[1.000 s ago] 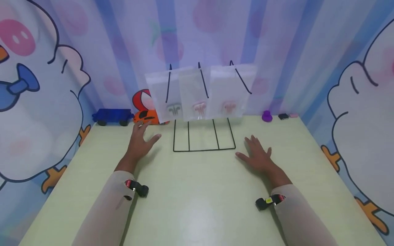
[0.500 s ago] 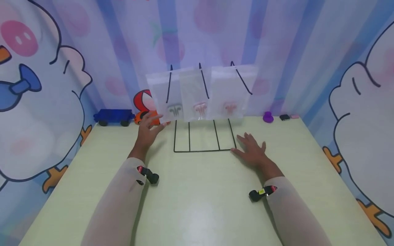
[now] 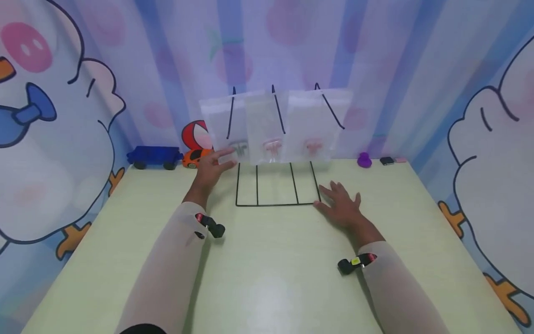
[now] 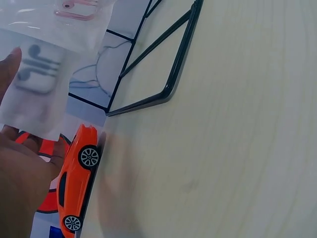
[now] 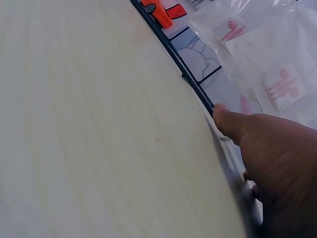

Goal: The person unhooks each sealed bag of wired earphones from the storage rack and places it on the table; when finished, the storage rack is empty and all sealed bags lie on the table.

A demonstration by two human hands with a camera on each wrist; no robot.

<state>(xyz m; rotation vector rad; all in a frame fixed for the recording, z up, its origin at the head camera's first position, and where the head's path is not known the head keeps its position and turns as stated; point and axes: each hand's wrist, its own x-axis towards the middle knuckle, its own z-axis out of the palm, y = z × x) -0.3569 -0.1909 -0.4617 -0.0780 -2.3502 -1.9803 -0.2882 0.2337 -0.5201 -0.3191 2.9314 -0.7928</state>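
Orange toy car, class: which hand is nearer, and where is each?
Left. The left hand is beside the orange toy car; the right hand is farther off, at the right front corner of the black rack.

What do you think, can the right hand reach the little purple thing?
Probably yes: the purple thing sits beyond the right hand, slightly to its right, and nothing visible stands between them on the table.
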